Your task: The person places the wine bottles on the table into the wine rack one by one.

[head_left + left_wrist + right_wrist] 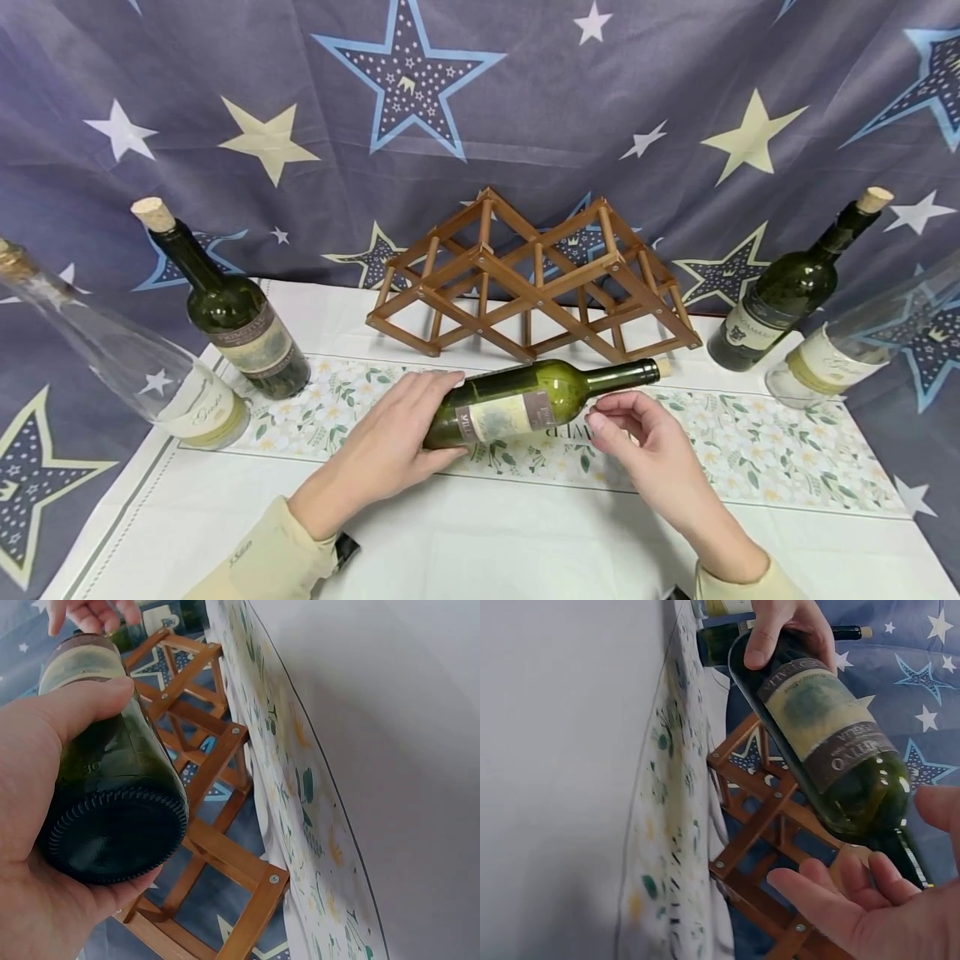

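A green wine bottle [517,404] with a cream and brown label lies nearly level above the table, its corked neck pointing right. My left hand [397,433] grips it near the base; in the left wrist view the thumb lies along the glass and the dark ribbed bottom faces the camera. Close under the shoulder and neck is my right hand [652,450], fingers loosely bent and holding nothing. From the right wrist view, the right fingers [870,892] spread beside the bottle's neck. Just behind the bottle stands a wooden wine rack [540,292] with diamond-shaped openings.
On the left stand a corked green bottle [243,317] and a clear bottle [202,408]. To the right are another corked green bottle [772,308] and a clear one [832,367]. A floral runner [787,458] crosses the white table; a starry cloth [570,108] hangs behind.
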`<control>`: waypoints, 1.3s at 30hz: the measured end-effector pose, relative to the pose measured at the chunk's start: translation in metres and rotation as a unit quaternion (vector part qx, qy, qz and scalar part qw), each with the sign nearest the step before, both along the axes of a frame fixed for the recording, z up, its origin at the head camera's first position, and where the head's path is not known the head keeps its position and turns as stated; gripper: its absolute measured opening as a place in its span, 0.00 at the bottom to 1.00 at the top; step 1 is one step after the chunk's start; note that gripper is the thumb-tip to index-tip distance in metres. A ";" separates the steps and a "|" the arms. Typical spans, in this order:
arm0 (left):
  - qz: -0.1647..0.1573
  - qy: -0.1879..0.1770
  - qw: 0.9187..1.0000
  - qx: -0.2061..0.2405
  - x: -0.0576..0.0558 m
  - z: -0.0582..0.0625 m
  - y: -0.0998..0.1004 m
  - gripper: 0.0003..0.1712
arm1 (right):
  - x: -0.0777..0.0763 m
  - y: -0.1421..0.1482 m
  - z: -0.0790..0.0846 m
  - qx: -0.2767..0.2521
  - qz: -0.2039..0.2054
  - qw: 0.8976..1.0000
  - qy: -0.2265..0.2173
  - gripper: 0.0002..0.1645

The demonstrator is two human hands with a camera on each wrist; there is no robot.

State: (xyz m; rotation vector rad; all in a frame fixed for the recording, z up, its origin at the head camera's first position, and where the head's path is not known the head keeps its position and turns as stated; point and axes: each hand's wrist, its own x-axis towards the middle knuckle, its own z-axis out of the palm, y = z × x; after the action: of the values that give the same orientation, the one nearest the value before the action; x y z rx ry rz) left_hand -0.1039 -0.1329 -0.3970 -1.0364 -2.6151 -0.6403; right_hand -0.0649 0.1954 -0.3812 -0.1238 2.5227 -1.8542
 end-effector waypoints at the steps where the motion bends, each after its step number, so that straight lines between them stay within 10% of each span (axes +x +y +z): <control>1: 0.001 -0.001 1.000 -0.001 0.000 0.000 0.000 0.52 | 0.001 0.001 0.001 0.020 -0.001 1.000 0.008 0.23; 14: 0.000 -0.001 1.000 -0.015 -0.001 -0.002 -0.002 0.50 | 0.011 0.004 0.019 0.129 0.016 0.982 0.136 0.13; 39: -0.009 0.011 0.998 -0.064 0.002 0.000 0.000 0.51 | -0.005 0.011 0.000 0.426 0.083 0.823 0.366 0.36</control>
State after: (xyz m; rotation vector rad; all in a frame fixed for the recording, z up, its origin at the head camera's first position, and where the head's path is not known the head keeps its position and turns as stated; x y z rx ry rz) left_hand -0.1016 -0.1329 -0.3965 -1.0986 -2.6596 -0.4677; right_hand -0.0694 0.2061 -0.3816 -1.1602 3.3705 -0.4794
